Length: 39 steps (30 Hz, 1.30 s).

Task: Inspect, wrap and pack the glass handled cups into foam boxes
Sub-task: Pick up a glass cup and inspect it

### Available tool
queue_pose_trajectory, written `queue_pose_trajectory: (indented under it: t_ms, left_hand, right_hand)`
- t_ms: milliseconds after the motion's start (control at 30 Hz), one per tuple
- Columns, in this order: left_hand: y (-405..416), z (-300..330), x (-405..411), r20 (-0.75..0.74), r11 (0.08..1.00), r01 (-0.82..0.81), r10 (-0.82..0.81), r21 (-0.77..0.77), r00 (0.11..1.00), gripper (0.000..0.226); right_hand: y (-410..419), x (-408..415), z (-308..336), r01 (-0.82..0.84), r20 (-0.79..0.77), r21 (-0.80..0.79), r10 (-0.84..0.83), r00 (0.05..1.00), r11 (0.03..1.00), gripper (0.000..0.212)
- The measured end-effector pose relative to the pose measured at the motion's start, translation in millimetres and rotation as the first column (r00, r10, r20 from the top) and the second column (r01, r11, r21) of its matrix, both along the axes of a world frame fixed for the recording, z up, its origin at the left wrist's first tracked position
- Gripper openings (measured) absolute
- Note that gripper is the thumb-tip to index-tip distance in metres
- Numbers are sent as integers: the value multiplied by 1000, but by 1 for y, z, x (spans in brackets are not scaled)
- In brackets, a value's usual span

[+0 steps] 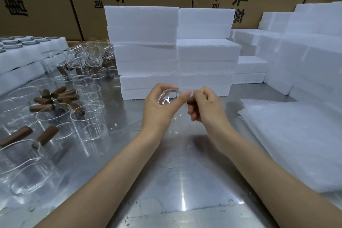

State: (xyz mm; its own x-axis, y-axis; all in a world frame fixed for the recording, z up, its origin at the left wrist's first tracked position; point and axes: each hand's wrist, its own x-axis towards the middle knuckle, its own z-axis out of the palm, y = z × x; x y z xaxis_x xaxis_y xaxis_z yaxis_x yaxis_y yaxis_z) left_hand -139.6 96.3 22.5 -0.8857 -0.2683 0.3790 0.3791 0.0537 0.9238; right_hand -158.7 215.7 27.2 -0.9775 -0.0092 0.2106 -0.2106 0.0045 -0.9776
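1. Steel table (177,181), nearest.
2. Left hand (157,105) cups glass cup (167,98), held above table; right hand (205,105) grips its wooden handle (190,101).
3. Advice: rotate slowly, checking rim for chips.
4. Foam boxes (175,52) stacked behind.

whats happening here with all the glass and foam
A person holds one glass cup up over the metal table: the left hand grips its body, the right hand pinches its brown handle. More cups wait at left; closed foam boxes are stacked behind, wrap sheets at right.
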Motion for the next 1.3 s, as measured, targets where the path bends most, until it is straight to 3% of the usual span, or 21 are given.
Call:
queue_pose_trajectory:
  t_ms: [67,200,433,567,733,1000,1300]
  left_hand:
    - [-2,3,0,14,998,-17,17,52,1000,14]
    - [-5,6,0,45,997,74,-76,29,996,22]
    - [-14,15,0,36,881,437,-450,181,892,31]
    - [-20,13,-1,31,855,511,-516,90,856,48]
    - [-19,8,0,35,881,470,-469,-59,883,65]
    - [-3,1,3,-22,955,182,-192,-234,981,58]
    - [-3,-2,0,80,998,-13,17,-54,997,24]
  right_hand:
    - [-2,0,0,-12,4,-26,12,1000,1000,21]
    - [4,-1,3,13,59,-86,-8,998,996,20]
    - [17,-7,9,54,245,-288,19,969,956,21]
    - [19,-9,8,36,309,-352,80,948,935,24]
    - [19,-7,8,28,322,-355,94,942,935,27]
    - [7,0,4,58,225,-220,-7,974,974,16]
    - [0,8,2,-86,224,-85,104,969,993,12]
